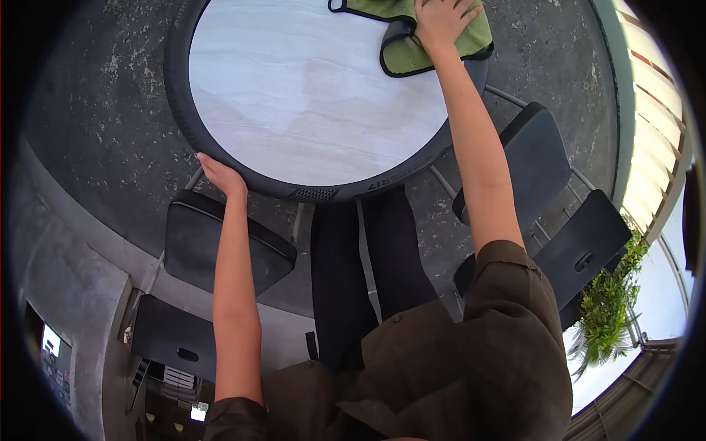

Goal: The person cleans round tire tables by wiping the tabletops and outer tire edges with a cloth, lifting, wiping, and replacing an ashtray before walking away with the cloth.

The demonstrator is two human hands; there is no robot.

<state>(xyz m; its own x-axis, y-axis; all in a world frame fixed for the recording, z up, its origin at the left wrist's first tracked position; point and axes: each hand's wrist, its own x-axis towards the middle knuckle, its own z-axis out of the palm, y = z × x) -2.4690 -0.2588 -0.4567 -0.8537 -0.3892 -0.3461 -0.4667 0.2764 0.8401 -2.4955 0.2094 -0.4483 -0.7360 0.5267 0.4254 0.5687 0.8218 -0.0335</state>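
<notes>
My right grip (441, 26) spreads wide on green cloth (408, 59), desk's (316, 95) far right edge. Likely light, limp; pinch hem (403, 75). Left grip (224, 178): can't tell.

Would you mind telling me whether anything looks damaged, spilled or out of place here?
The dark grey floor is blotched with pale, worn-looking marks. The green, black-edged cloth lies rumpled under the right hand. No clear spill shows on the round, pale marbled tabletop.
</notes>
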